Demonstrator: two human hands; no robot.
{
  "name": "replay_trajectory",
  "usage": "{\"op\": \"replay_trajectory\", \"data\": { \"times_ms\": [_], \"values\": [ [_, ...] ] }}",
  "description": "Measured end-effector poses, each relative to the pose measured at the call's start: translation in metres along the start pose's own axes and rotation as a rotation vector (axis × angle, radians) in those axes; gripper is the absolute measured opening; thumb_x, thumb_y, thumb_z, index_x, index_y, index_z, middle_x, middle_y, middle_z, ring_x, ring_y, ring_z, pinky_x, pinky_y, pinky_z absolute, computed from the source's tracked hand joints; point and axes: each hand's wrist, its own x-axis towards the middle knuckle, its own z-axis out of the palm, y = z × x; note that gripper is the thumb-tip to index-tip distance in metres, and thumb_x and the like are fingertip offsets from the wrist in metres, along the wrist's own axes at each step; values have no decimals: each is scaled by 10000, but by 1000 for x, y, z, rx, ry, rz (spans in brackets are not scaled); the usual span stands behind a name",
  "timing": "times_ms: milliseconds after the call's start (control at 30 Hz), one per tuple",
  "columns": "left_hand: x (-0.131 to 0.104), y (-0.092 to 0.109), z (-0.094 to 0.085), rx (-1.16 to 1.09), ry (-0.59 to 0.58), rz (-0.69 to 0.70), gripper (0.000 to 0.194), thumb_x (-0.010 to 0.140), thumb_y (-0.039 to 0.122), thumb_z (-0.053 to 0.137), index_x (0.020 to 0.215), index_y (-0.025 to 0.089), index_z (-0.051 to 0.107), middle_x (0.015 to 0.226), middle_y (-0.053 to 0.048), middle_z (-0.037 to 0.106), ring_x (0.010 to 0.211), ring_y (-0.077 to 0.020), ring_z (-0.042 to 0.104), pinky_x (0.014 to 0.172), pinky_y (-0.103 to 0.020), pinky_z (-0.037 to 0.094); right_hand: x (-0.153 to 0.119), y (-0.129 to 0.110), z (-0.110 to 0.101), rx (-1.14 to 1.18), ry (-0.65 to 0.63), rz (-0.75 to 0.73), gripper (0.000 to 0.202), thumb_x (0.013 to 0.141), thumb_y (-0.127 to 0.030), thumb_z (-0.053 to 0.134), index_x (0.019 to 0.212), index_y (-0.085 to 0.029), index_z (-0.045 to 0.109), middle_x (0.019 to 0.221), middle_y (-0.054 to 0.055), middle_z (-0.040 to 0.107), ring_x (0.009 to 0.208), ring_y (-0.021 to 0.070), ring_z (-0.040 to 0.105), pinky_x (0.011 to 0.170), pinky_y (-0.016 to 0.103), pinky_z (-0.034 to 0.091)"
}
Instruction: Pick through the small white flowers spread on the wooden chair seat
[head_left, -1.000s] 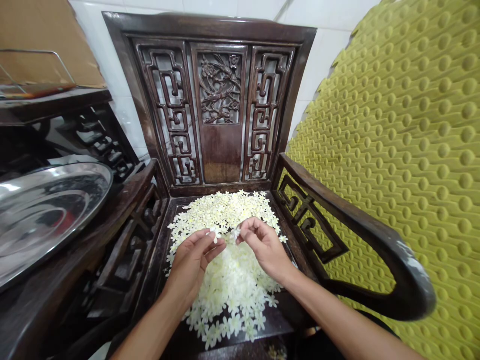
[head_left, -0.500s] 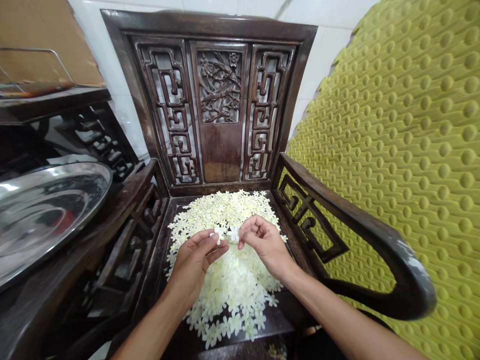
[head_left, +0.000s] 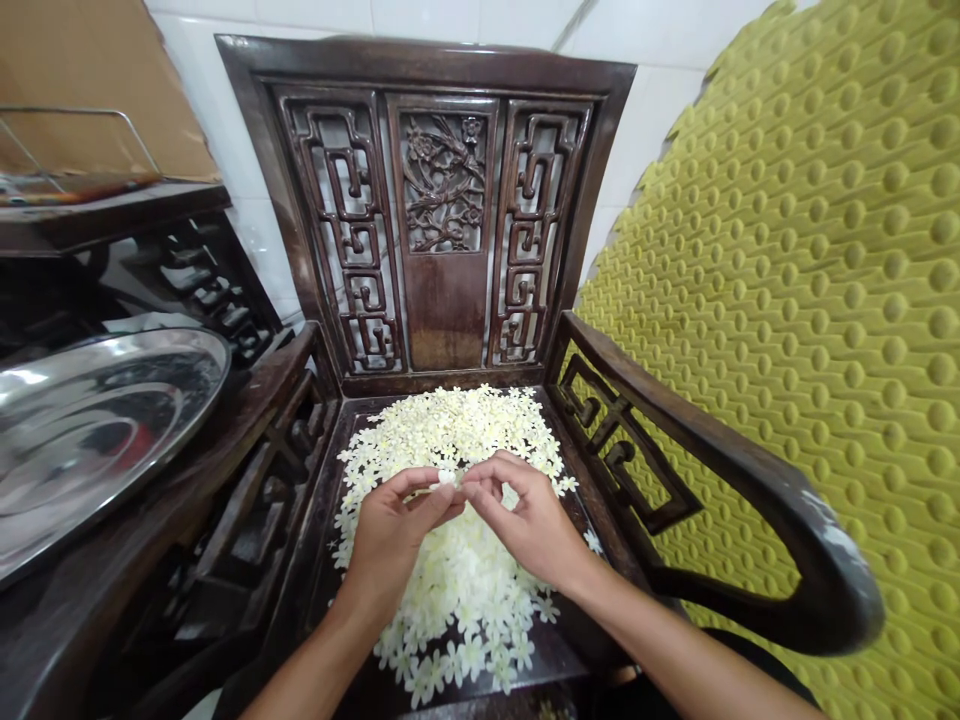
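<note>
My left hand pinches a small white flower between thumb and fingers. My right hand is closed, its thumb and fingertips pressed together against the left fingertips beside that flower. Whatever sits between the right fingertips is too small and covered to make out. Both hands hover over a broad pile of loose white flowers with pale yellow centres, spread on the chair seat. One single flower lies apart on the seat, right of my right wrist.
The dark wooden chair has a carved back and a curved right armrest. A round metal tray rests by the left armrest. A yellow-green studded mat stands at the right. Cardboard leans at upper left.
My hands have come together until the fingertips meet. The flower seen at my right fingertips no longer shows there. A lone flower now shows on the seat to the right of my wrist.
</note>
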Motion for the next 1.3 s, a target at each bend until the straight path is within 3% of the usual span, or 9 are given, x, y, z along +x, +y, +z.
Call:
{"op": "replay_trajectory", "data": {
  "times_ms": [400,1300],
  "values": [
    [-3,1,5,198,2,91,280,653,257,873,889,137,781,861,-82,805,801,-230,759,804,-328,617,-2,-1,2,-67,3,-53,90,915,-247,635,875,-240,715,745,7,610,754,186,570,750,334,424],
    [-6,7,10,152,-17,65,260,648,274,872,854,137,795,847,-93,807,813,-262,769,830,-367,619,0,3,3,-37,-12,-58,144,929,-242,602,833,-239,709,705,-6,636,682,174,561,744,337,421]
  ]
}}
